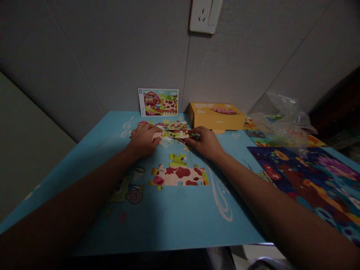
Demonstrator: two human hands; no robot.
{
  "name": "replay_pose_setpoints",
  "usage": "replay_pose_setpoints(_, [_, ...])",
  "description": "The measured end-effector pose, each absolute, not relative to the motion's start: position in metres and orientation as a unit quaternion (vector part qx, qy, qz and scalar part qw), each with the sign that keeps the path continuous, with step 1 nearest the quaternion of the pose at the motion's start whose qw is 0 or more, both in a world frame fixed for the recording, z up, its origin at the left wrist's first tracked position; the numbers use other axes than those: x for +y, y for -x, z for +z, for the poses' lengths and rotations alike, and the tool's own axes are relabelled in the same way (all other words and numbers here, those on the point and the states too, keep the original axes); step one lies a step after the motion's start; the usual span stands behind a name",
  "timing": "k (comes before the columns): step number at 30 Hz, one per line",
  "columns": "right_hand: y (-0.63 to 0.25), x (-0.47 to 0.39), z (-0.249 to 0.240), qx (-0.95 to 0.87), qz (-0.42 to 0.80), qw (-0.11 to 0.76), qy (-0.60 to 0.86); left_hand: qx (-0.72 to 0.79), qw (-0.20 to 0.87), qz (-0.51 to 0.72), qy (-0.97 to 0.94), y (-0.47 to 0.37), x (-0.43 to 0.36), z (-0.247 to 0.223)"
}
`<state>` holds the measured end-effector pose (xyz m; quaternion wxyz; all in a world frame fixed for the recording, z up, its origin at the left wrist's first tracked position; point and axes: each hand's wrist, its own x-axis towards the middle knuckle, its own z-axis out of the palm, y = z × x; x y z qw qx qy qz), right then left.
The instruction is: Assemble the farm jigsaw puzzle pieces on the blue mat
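Loose jigsaw puzzle pieces (176, 129) lie in a heap toward the back of the blue table. My left hand (145, 138) rests over the heap's left side, palm down, fingers spread on the pieces. At the right edge, my right hand (206, 141) touches the pieces with thumb and fingertips a little apart; no firm grip shows. Nearer to me is a joined puzzle strip (182, 176) showing a brown-spotted cow with a pink muzzle. A green puzzle piece (177, 160) sits just above the strip; whether it is locked in, I cannot tell.
A farm picture card (159, 103) leans on the wall behind the heap, beside a yellow box (218, 117). On the right lie a dark, colourful sea-creature picture (309, 180) and crumpled clear plastic (284, 122). The blue table's (168, 232) front edge is close to me.
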<state>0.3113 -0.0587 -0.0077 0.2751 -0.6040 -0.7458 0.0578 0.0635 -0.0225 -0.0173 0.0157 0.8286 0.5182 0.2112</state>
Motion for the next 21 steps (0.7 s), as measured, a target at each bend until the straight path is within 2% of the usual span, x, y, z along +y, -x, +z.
replay_pose_setpoints(3, [-0.309,-0.06,-0.007,-0.757,0.061,0.274,0.589,0.524,0.007,0.228,-0.821,-0.062,-0.021,-0.018])
replay_pose_setpoints(10, [-0.305,-0.065,-0.006,-0.822,0.08,0.273,0.493,0.345,0.009,0.168,-0.923,-0.071,-0.034,-0.022])
replay_pose_setpoints(21, [-0.302,-0.064,-0.004,-0.819,0.066,0.255,0.509,0.404,0.04,0.202,-0.891,-0.068,-0.028,-0.019])
